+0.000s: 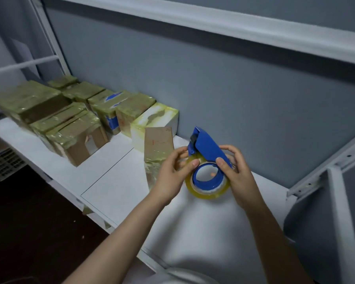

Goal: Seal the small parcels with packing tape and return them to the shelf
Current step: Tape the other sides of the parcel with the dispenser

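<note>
Listener: Hands first, please. Where are they, and what do they hold?

Describer: Both meet at the centre of the frame, above a white shelf (pixel 115 181). The right hand (pixel 239 173) grips a blue tape dispenser (pixel 206 145), thumb across its body and fingers curled behind. The left hand (pixel 170 175) pinches the yellowish tape roll (pixel 208 194) mounted in it, with the thumb on the roll's edge and the fingertips up beside the cutter end.

Listener: And the parcel?

Describer: A small brown parcel (pixel 158 143) sits on the shelf just behind the left hand, partly hidden by it. Glossy tape covers its lower part. More wrapped parcels (pixel 76 128) sit in rows toward the left of the frame, well apart from the hands.

Listener: What could go wrong from here?

Describer: My judgement is that the person is looking for the tape's loose end. I cannot tell whether it is lifted. Clear tape hides its end, so it may split into a strip or fold onto itself. Fingertips so close to the cutter could be nicked if the roll jerks. A swing of the left wrist could knock the parcel behind it.
</note>
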